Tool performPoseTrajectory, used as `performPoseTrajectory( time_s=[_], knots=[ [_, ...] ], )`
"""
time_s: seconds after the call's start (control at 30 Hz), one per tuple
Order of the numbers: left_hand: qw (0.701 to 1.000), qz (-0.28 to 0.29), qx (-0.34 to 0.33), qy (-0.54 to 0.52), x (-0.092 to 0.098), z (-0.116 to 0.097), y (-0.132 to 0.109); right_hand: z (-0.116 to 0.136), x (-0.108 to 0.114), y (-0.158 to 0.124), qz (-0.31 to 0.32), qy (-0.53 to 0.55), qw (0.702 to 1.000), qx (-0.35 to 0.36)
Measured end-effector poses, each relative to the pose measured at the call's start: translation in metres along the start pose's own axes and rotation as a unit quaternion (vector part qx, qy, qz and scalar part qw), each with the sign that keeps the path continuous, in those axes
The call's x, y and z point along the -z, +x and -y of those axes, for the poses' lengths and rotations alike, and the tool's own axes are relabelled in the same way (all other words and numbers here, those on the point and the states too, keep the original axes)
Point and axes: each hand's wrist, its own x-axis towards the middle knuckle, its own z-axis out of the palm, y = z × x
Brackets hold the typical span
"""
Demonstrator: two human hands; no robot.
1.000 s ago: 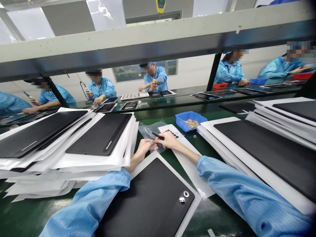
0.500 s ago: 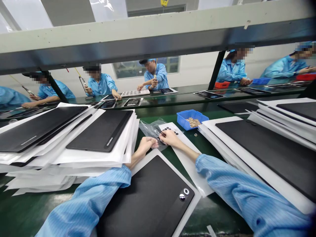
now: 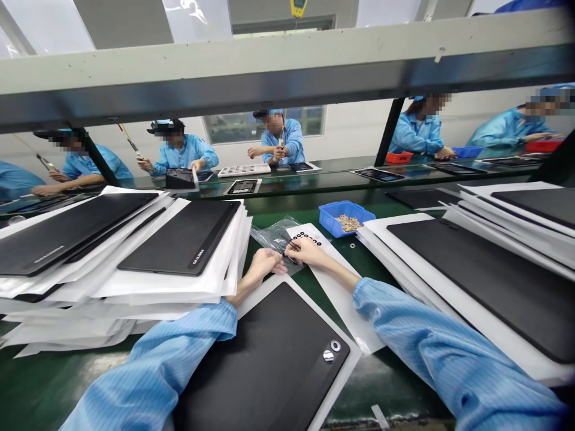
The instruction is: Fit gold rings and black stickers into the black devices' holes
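My left hand (image 3: 265, 263) is closed in a pinch at the fingertips. A tiny dark piece shows by those fingertips, too small to name. Close beside it, my right hand (image 3: 308, 251) grips thin dark tweezers (image 3: 294, 244), their tips angled toward my left fingers. Beneath both hands lie a clear plastic bag (image 3: 268, 235) and a white sheet (image 3: 344, 305) bearing small black rings (image 3: 311, 238). In front of me, a black tablet back cover (image 3: 265, 359) with two round camera rings (image 3: 331, 352) at its right corner rests on white paper.
Paper-interleaved stacks of black covers stand at left (image 3: 179, 236) and right (image 3: 476, 281). A blue bin (image 3: 335, 230) of small brass-coloured parts sits beyond my right hand. A shelf beam (image 3: 278, 72) crosses overhead. Co-workers (image 3: 287, 140) in blue work across the bench.
My hands stay close together, and the right fingers and tweezers have shifted slightly. Across the bench, one co-worker has lifted a dark device upright, and another has drawn a hand back from a white tray.
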Motion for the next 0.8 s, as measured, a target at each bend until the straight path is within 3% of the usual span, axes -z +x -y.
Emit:
performPoseTrajectory(
  time_s=[0.17,0.3,0.4,0.5,0.6,0.73,0.8],
  knots=[
    [0.994,-0.055,-0.023,0.090,0.003,0.000,-0.004,0.007,0.008,0.000,-0.018,0.090,0.996,-0.007],
    [0.969,-0.131,-0.060,0.199,0.008,-0.005,-0.013,0.029,0.022,-0.014,-0.016,0.165,0.985,-0.043],
    [0.938,-0.173,-0.092,0.285,0.010,-0.010,-0.026,0.047,0.029,-0.048,0.011,0.206,0.975,-0.079],
    [0.913,-0.180,-0.100,0.352,0.009,-0.012,-0.045,0.057,0.026,-0.100,0.036,0.219,0.967,-0.123],
    [0.874,-0.119,-0.165,0.441,0.004,-0.012,-0.066,0.056,0.015,-0.151,0.037,0.192,0.965,-0.177],
    [0.824,0.103,-0.339,0.441,-0.014,-0.002,-0.090,0.045,0.002,-0.190,0.030,0.175,0.959,-0.219],
    [0.817,0.170,-0.380,0.400,-0.024,0.005,-0.097,0.039,-0.003,-0.197,0.024,0.179,0.959,-0.220]
  ],
)
